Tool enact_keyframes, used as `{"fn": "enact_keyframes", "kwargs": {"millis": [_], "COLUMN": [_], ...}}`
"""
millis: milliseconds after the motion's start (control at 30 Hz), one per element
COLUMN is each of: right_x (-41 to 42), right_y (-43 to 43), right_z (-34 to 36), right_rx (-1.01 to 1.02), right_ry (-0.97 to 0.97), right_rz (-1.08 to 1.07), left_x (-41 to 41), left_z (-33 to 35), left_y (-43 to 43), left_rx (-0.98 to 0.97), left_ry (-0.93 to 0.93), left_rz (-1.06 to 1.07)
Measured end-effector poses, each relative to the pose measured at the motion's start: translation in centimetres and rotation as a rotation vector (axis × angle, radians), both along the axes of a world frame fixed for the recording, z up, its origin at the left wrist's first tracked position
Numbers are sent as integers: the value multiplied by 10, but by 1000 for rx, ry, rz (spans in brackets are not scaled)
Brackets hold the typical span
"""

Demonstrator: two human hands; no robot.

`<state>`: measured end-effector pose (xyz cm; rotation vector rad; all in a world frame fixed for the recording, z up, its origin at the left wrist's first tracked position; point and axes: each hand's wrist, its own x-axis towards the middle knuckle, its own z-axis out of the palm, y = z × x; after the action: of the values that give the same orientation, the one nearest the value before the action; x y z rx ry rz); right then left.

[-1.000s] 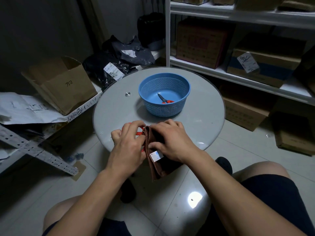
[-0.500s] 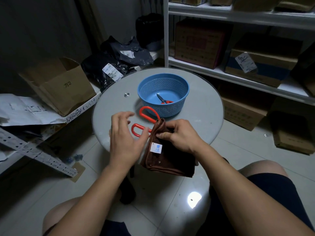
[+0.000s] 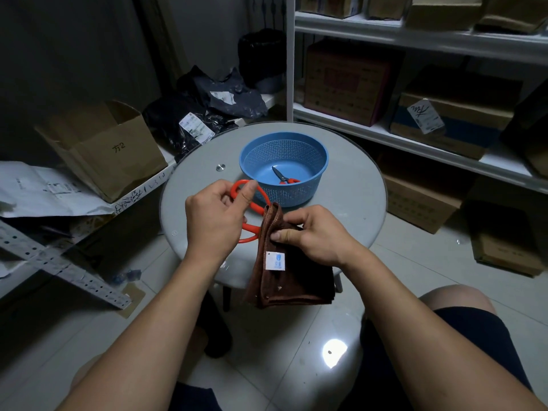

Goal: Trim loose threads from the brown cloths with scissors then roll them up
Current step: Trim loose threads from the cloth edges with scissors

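Observation:
A folded brown cloth (image 3: 296, 281) with a white label (image 3: 275, 261) hangs over the near edge of the round grey table (image 3: 353, 203). My right hand (image 3: 317, 235) pinches its upper edge. Large orange-handled scissors (image 3: 251, 235) lie just left of the cloth, with their blades hidden behind it. My left hand (image 3: 213, 221) covers the handles, and its thumb and fingers are curled at the upper loop. A second, small pair of scissors (image 3: 283, 177) with red handles lies inside the blue basket (image 3: 323, 167).
The basket stands at the table's centre, just beyond my hands. An open cardboard box (image 3: 106, 149) and black bags (image 3: 207, 114) sit on a low shelf to the left. White shelving (image 3: 415, 137) with boxes fills the right. My knees are below the table.
The cloth went from bunched under both hands to hanging from my right hand. My left hand let go of it, moved up over the orange scissors and closed its fingers at the upper loop.

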<state>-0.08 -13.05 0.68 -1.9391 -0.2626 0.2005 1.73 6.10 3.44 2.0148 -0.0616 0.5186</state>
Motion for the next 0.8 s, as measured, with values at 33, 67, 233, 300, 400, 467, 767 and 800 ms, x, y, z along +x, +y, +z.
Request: {"fn": "enact_keyframes", "kwargs": {"millis": [33,67,233,300,400,467,767,800], "right_x": [1,2,8,7,8,15,16,12], "right_y": [-1,-3,-23,-39,-36,-20,24,26], "right_z": [1,1,-7,-11,-4,2,0,1], "right_rx": [-6,-5,-28,-35,134,72,-573,-575], "right_ry": [13,26,93,129,142,66,-113,-187], "right_rz": [14,30,-8,-121,-229,-271,-353,-394], "left_x": [-2,-3,-6,0,2,-1,-8,-9], "left_z": [0,1,7,9,7,3,-4,-4], "left_y": [0,-1,14,36,48,44,54,55], "left_rx": [-40,-67,-194,-246,-272,-288,-523,-564], "left_ry": [19,32,73,86,99,121,192,196], "left_rz": [10,17,115,203,229,244,336,349]}}
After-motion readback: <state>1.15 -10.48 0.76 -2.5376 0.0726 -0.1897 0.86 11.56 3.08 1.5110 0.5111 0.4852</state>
